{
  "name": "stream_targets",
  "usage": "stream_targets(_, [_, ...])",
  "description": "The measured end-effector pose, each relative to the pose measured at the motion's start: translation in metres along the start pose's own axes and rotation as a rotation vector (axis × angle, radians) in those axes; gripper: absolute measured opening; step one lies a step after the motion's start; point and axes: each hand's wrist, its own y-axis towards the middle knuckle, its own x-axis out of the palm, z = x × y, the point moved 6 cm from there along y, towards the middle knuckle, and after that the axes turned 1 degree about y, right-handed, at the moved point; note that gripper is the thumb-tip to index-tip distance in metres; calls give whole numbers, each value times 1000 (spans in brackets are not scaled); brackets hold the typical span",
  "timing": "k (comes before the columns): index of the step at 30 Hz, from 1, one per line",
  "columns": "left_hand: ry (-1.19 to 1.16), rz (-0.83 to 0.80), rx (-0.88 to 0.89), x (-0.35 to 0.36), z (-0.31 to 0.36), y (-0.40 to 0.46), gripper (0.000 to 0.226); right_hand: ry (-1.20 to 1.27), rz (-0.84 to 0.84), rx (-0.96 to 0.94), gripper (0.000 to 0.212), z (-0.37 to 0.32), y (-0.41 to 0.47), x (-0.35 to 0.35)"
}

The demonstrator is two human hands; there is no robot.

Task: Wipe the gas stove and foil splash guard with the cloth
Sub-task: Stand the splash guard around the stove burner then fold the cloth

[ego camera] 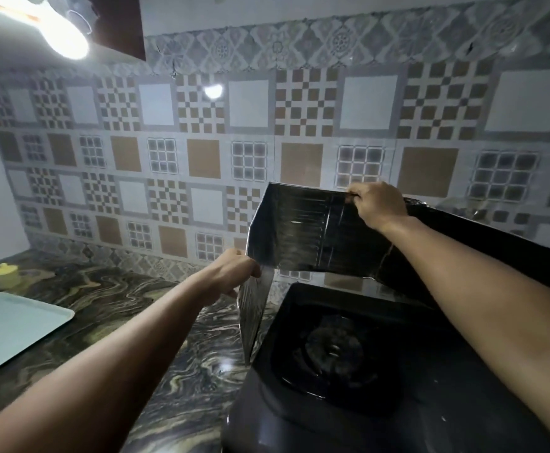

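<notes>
The head view shows the left hand (231, 273) pinched on the left fold of the foil splash guard (299, 230), and the right hand (380, 204) clamped over the guard's top edge. The guard is held above the back of the gas stove (299, 403), its left wing hanging down beside the stove's left side. The stove sits on a marbled counter (110, 305) against a patterned tile wall (201, 142), with a pale tray (8, 328) well to the left.

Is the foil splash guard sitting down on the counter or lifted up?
Lifted: both hands, left hand and right hand, hold the foil splash guard above the gas stove.
</notes>
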Motion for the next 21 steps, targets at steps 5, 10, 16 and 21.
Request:
stream_targets(5, [5,-4,-46,21,2,10,21,12,-73,19,16,23,-2,29])
stream_targets(10, [-72,-66,-137,36,-10,21,25,49,-293,112,22,51,-11,70])
stream_targets(16, [-205,-40,-201,54,-10,46,26,-29,-460,158,46,89,-20,97])
stream_targets(21, [-186,-39,-241,62,-7,60,32,-304,-460,274,41,143,-19,73])
